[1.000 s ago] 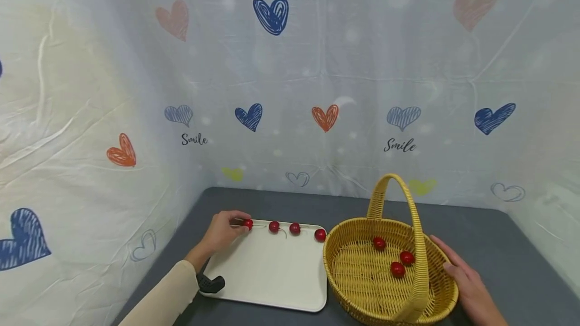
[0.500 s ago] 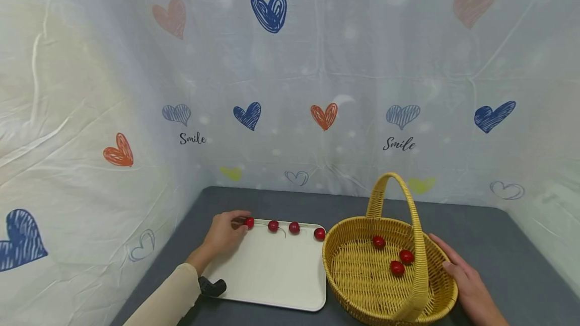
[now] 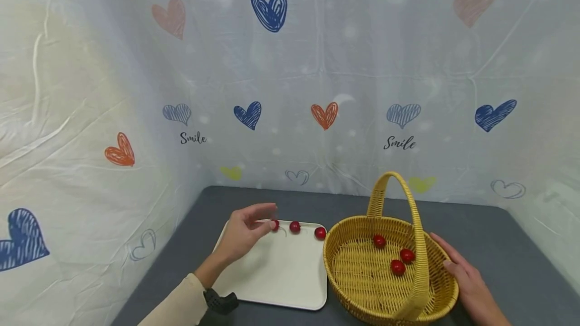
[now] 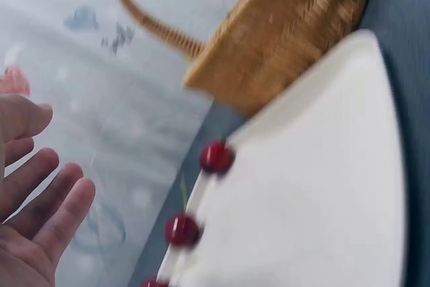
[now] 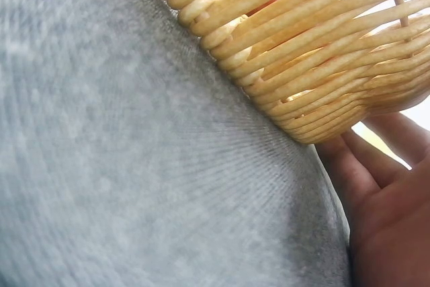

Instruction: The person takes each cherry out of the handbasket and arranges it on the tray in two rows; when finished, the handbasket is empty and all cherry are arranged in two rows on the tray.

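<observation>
In the head view my left hand [image 3: 244, 230] hovers over the upper left of a white tray [image 3: 281, 275], its thumb tip covering part of a red cherry [image 3: 276, 225]. The left wrist view shows its fingers spread and relaxed, with nothing seen between them. Two more cherries, one in the middle [image 3: 295, 228] and one at the right [image 3: 320, 234], lie along the tray's far edge. A yellow wicker basket [image 3: 346, 286] stands right of the tray with three cherries inside. My right hand [image 3: 468, 278] holds the basket's right side, thumb at the rim and fingers along the outside.
The basket's tall arched handle [image 3: 377, 197] rises over its opening. A dark grey tabletop [image 3: 489, 235] lies under everything. Behind and beside it hangs a pale curtain [image 3: 290, 74] printed with hearts. A black wrist device [image 3: 220, 302] sits below my left sleeve.
My left hand has left the tray's far-left corner and moved right, its fingers parting. The leftmost cherry is no longer visible past the hand. Right hand and basket stay put.
</observation>
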A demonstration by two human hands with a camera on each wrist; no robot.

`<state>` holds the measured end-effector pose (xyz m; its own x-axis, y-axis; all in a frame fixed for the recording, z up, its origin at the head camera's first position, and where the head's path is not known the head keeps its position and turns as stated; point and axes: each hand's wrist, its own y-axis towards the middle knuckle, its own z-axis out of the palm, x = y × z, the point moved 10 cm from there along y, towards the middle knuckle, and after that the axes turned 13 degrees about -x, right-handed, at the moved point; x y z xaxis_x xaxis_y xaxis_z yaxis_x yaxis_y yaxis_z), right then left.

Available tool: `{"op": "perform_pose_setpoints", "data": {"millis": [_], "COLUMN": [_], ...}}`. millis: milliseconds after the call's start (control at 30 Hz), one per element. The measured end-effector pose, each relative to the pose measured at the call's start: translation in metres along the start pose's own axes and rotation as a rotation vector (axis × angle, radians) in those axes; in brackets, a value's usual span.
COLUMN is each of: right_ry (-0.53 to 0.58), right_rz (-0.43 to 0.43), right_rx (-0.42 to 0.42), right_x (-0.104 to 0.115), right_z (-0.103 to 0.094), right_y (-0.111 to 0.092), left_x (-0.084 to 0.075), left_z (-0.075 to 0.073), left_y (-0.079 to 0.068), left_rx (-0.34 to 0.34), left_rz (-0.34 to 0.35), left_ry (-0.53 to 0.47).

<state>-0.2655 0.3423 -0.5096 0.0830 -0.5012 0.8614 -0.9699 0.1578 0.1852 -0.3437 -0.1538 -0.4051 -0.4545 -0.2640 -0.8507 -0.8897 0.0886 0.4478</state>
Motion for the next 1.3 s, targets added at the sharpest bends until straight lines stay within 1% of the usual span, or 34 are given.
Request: {"op": "perform_pose_setpoints", "data": {"millis": [67, 167, 233, 333, 400, 467, 567, 633, 767, 833, 900, 1000, 1067, 1167, 1267, 1300], "right_ry": [0.005, 0.009, 0.009, 0.009, 0.017, 0.029, 0.049, 0.056, 0.065, 0.076, 0.084, 0.082, 0.061, 0.036, 0.026, 0.028], "right_rz": [-0.010, -0.011, -0.005, 0.000, 0.000, -0.004, -0.015, -0.018, -0.022, -0.026, -0.036, -0.062, -0.082, -0.104, -0.118, -0.124], "right_rx": [-0.004, -0.002, 0.000, 0.005, 0.007, 0.008, 0.012, 0.015, 0.022, 0.023, 0.021, 0.011, -0.001, -0.013, -0.021, -0.024], "right_x": [0.001, 0.001, 0.001, 0.001, 0.002, 0.003, 0.005, 0.005, 0.006, 0.006, 0.008, 0.011, 0.014, 0.016, 0.019, 0.020], "right_z": [0.000, 0.001, 0.001, 0.002, 0.003, 0.003, 0.005, 0.006, 0.006, 0.005, 0.004, 0.002, 0.001, 0.000, 0.000, 0.000], "right_y": [0.000, 0.001, 0.001, 0.001, 0.002, 0.002, 0.003, 0.003, 0.003, 0.003, 0.004, 0.005, 0.006, 0.007, 0.007, 0.007], "left_x": [-0.015, -0.032, -0.043, -0.054, -0.060, -0.065, -0.071, -0.075, -0.085, -0.090, -0.095, -0.100, -0.101, -0.099, -0.099, -0.100], "left_z": [0.024, 0.060, 0.084, 0.118, 0.138, 0.156, 0.180, 0.194, 0.217, 0.227, 0.237, 0.253, 0.264, 0.283, 0.297, 0.300], "left_y": [-0.005, -0.014, -0.020, -0.028, -0.032, -0.034, -0.037, -0.038, -0.037, -0.036, -0.034, -0.031, -0.029, -0.029, -0.031, -0.032], "left_rx": [0.099, 0.232, 0.313, 0.403, 0.438, 0.456, 0.463, 0.460, 0.433, 0.418, 0.411, 0.421, 0.447, 0.522, 0.597, 0.610], "left_rz": [-0.010, -0.034, -0.051, -0.071, -0.076, -0.078, -0.089, -0.084, -0.045, -0.046, -0.063, -0.095, -0.101, -0.102, -0.031, -0.004], "left_ry": [-0.112, -0.239, -0.296, -0.350, -0.371, -0.390, -0.413, -0.427, -0.388, -0.348, -0.307, -0.230, -0.169, -0.097, -0.016, 0.006]}}
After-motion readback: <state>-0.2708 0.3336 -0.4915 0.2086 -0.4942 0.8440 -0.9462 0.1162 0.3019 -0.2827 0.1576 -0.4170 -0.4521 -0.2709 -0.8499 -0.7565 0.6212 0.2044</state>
